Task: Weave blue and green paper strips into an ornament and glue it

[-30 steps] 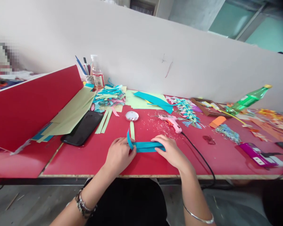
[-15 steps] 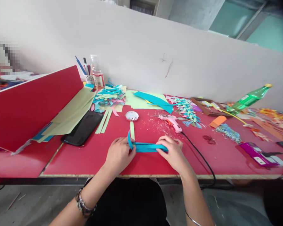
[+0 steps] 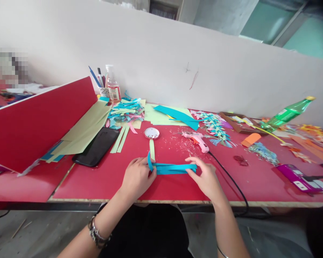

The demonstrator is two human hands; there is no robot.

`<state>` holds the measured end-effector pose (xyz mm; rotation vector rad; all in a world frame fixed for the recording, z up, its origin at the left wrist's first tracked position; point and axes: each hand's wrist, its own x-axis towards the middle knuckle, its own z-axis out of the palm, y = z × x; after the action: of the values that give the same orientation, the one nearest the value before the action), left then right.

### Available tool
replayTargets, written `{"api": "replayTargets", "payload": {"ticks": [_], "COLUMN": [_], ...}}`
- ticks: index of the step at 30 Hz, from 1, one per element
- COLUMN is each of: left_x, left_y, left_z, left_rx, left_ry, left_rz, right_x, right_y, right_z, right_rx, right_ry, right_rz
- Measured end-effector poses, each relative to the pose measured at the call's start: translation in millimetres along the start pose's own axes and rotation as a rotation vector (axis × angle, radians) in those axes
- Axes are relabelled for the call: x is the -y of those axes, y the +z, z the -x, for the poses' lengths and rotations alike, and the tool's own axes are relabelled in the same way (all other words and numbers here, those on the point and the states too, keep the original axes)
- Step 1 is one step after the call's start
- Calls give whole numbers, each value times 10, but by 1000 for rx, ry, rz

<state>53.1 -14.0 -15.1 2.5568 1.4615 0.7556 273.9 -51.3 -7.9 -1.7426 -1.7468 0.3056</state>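
Note:
Blue paper strips (image 3: 172,167) stretch level between my two hands, just above the front of the red table. My left hand (image 3: 140,175) grips their left end, where one strip curls upward by the fingers. At the right end, my right hand (image 3: 203,175) pinches the strips between thumb and fingers. A pale green strip (image 3: 152,148) lies behind my left hand, running up to a small round white lid (image 3: 151,133) with specks in it. Beyond my right hand rests a pink glue gun (image 3: 197,139), its black cord trailing off the table edge.
A black phone (image 3: 97,147) and loose green strips (image 3: 120,139) lie to the left. Behind are a pile of cut paper strips (image 3: 127,111) and a braided paper piece (image 3: 215,125). A green bottle (image 3: 288,114) leans at the right, above a purple power strip (image 3: 298,179).
My right hand has slid rightward along the blue strips toward their end, its fingers a little more spread. My left hand keeps its grip in nearly the same place.

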Motion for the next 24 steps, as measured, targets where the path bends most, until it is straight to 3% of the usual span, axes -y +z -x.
{"api": "replayTargets", "payload": {"ticks": [5,8,15,18,21,24], "left_x": [3,2,0,-3,-7,-11], "left_y": [4,-7,-23,-20,-15,-13], "left_z": [8,12,3,0,2,5], "left_rx": [7,10,8,-6,-33,-41], "left_ry": [3,-2,-6,1,3,8], "left_rz": [-18,-22,-12,-8,1,0], "right_x": [50,101,248,292,297,306], "right_y": [-19,61,319,372,393,389], "right_z": [-9,-23,-96,-96,-81,-78], "right_rx": [45,68,-80,23,204,264], "right_ry": [88,132,261,243,194,115], "right_rz": [-462,-616,-731,-797,-666,-543]}}
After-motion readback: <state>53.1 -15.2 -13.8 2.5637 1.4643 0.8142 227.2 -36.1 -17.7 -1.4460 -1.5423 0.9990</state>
